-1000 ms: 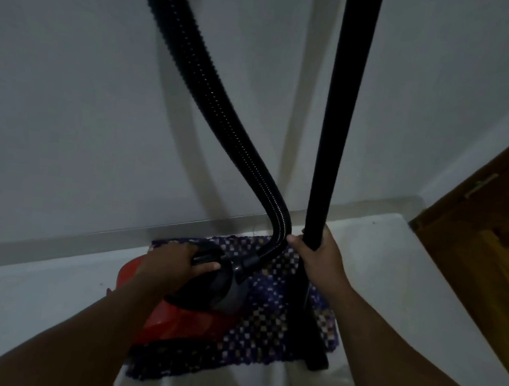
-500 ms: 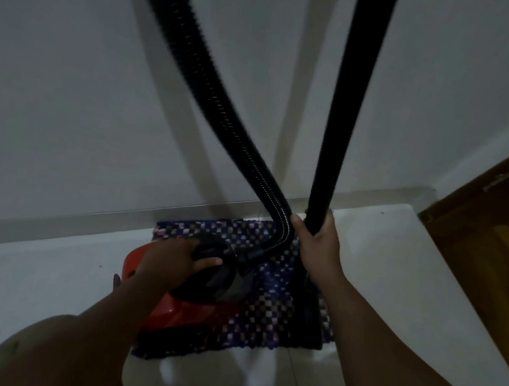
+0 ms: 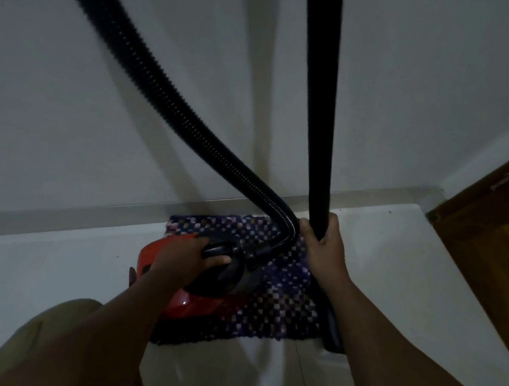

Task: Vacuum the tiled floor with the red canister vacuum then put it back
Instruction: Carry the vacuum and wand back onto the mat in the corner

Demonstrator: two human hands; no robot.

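Note:
The red canister vacuum sits on a purple checked mat by the wall. My left hand grips the vacuum's black top handle. A ribbed black hose rises from the canister's front up and to the left, out of view. My right hand is wrapped around the black wand, which stands nearly upright. The wand's floor head rests at the mat's right edge, partly hidden by my right forearm.
A white wall with a grey skirting runs right behind the mat. A wooden door stands at the right. Pale floor tiles surround the mat, and my knee shows at lower left.
The view has shifted slightly and the wand now stands a little straighter. Both hands keep the same holds on the handle and the wand; the vacuum stays on the mat.

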